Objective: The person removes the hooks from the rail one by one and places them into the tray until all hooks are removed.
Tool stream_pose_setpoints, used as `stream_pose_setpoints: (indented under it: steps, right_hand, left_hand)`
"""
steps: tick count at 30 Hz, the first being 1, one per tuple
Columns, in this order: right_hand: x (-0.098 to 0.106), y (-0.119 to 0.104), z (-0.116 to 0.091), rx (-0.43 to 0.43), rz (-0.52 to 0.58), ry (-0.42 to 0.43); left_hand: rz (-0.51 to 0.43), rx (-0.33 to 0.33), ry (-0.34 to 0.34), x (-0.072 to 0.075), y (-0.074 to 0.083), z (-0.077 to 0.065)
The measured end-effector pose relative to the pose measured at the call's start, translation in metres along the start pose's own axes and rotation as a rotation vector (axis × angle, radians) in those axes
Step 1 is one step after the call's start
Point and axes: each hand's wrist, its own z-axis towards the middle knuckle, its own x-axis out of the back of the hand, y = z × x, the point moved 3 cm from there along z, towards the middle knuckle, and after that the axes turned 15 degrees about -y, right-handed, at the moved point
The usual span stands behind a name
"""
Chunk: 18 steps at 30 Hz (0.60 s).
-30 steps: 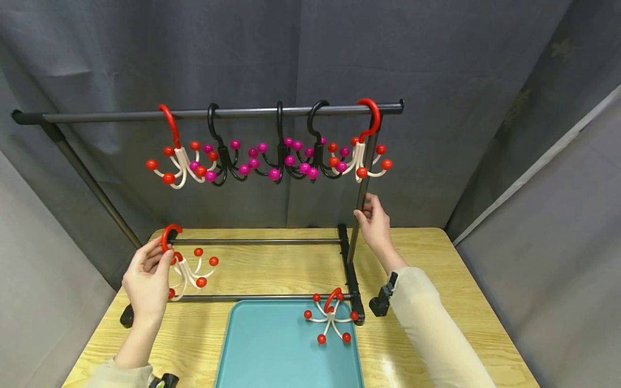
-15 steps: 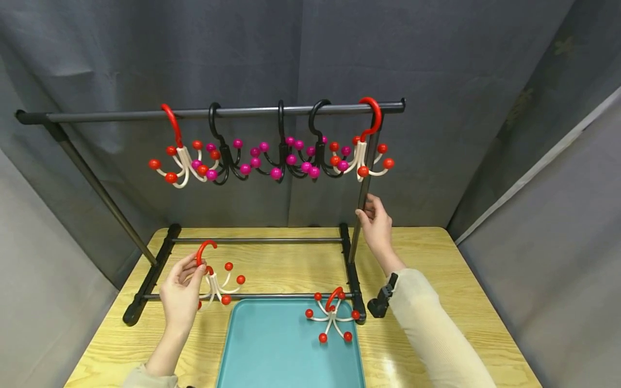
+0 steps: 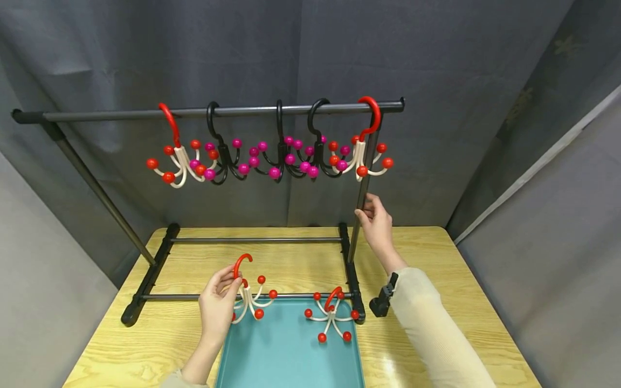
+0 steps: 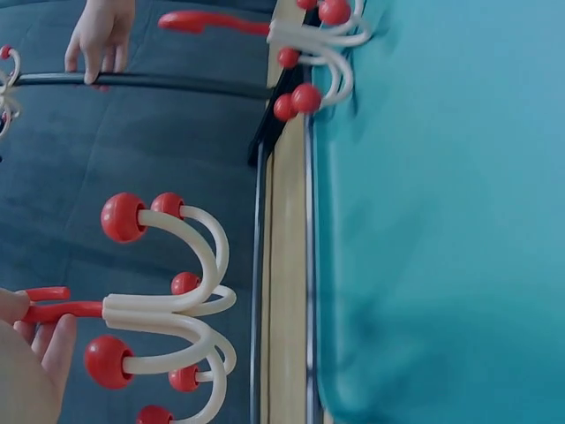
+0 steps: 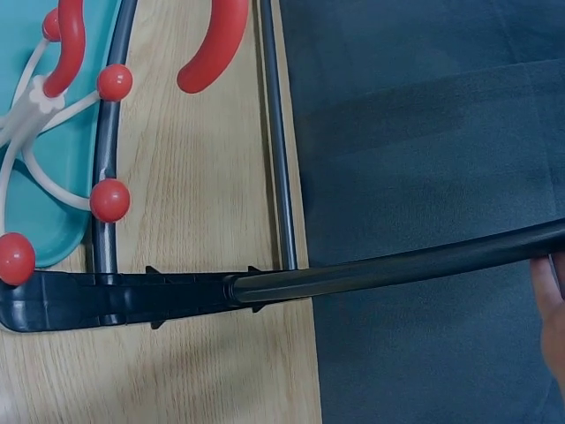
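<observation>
Thumb and fingers of my left hand [image 3: 218, 304] pinch the red hook of a white multi-arm hanger [image 3: 247, 296] with red ball tips, upright above the tray's far left corner. The left wrist view shows this hanger [image 4: 163, 305] side-on, its arms spread. My right hand [image 3: 377, 229] grips the right upright [image 3: 360, 215] of a dark metal rack; in the right wrist view only fingers [image 5: 549, 296] show at the edge. A second red-and-white hanger [image 3: 331, 313] rests on the far right part of the teal tray [image 3: 291, 355].
From the rack's top bar [image 3: 262, 111] hang several hangers: a red-and-white one [image 3: 181, 161] at left, black ones with magenta balls [image 3: 225, 157] in the middle, another red-and-white one [image 3: 359, 153] at right. The rack's feet [image 3: 150, 280] stand on the wooden table [image 3: 102, 345].
My left hand has carried its hanger rightward and toward me, from the rack's left foot to over the tray's corner. My right hand has stayed on the upright.
</observation>
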Motion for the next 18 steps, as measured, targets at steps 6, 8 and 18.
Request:
stream_pose_setpoints:
  steps: [6,8,18]
  right_hand:
    - [0.0,-0.002,0.0,0.0,-0.001,-0.012]
    - [0.0,-0.002,0.0,-0.003,-0.006,-0.018]
    - [-0.002,-0.002,0.001,0.014,-0.014,-0.028]
  left_hand:
    - [-0.092,0.043,-0.042,-0.02,0.011,-0.01]
    - [-0.095,0.06,-0.052,-0.026,0.017,-0.014]
    - [-0.14,0.084,-0.114,-0.059,-0.014,-0.024]
